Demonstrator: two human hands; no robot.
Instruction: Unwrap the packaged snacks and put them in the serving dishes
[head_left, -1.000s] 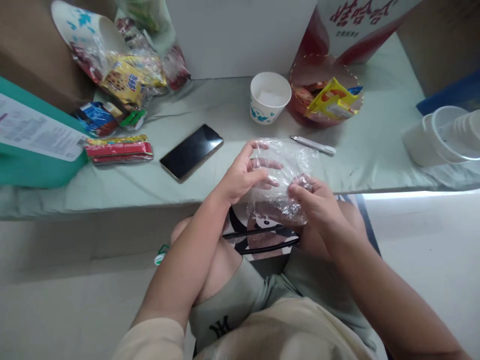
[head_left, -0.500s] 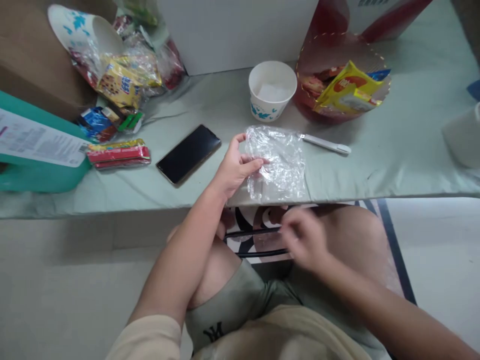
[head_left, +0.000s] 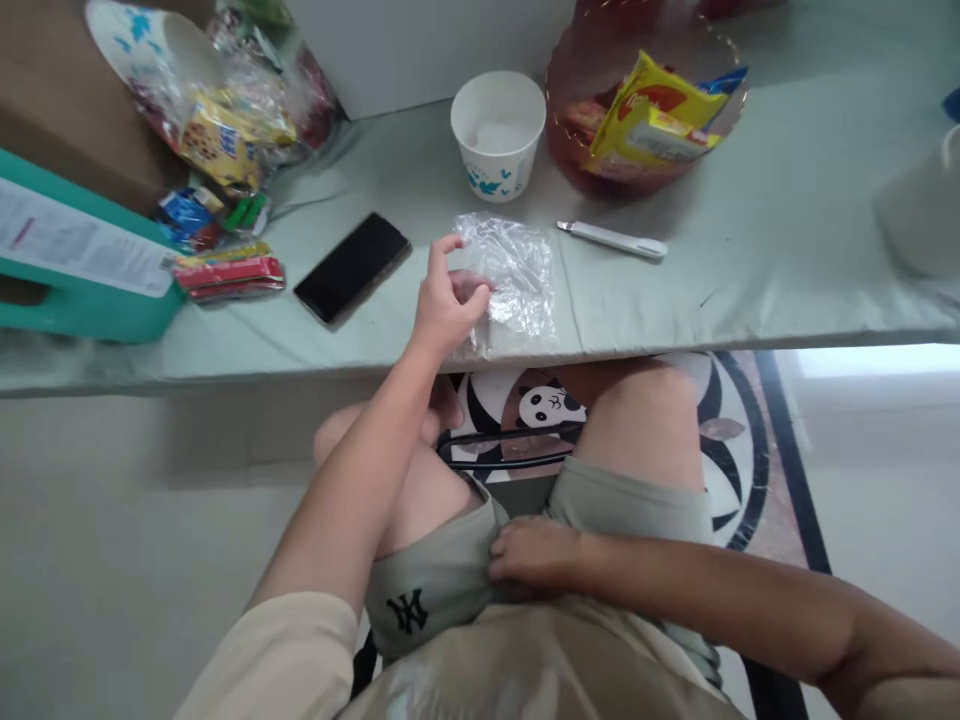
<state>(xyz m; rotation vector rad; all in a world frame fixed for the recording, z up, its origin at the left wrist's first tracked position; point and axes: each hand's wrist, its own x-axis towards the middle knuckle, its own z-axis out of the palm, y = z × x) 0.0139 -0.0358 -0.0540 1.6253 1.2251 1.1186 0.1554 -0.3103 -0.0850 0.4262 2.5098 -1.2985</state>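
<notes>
While left fingers (head_left: pixel 439 260) touch it, clear plastic (head_left: pixel 521 285) points lengthwise toward the cup (head_left: pixel 498 150).

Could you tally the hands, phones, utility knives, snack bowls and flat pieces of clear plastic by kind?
Hands: 2 (left hand, right hand)
Phone: 1
Utility knife: 1
Snack bowl: 1
Flat clear plastic piece: 1
Total: 6

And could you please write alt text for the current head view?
Seen from above, a left hand touches crumpled clear plastic on a cloth-covered table; the right hand rests in the lap. Beyond the plastic stand a paper cup and red bowl.
</notes>
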